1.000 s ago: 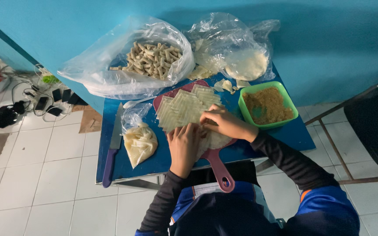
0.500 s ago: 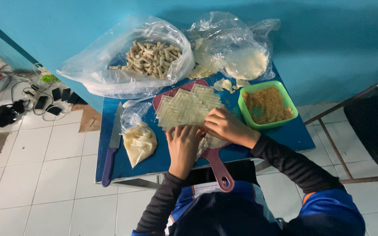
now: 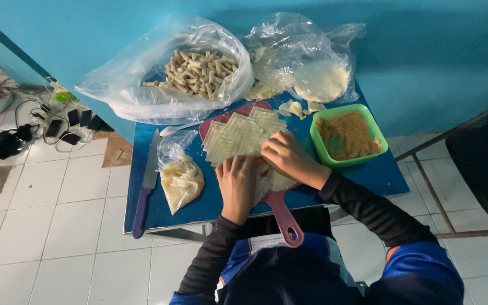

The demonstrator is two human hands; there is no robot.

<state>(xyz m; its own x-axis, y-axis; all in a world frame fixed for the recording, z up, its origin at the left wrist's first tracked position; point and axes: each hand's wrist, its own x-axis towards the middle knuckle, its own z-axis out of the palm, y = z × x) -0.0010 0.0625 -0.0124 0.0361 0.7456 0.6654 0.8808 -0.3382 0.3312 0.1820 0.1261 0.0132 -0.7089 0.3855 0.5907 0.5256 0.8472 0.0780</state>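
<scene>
Pale wrapper sheets (image 3: 244,135) lie just beyond both hands, left (image 3: 237,183) and right (image 3: 286,158), pressing flat, gripping nothing.

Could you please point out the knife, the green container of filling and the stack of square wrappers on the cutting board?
knife (image 3: 151,164), head view, on the middle of its blade.
green container (image 3: 316,142), head view, on its left rim.
stack of square wrappers (image 3: 238,135), head view, on the top sheets.
</scene>
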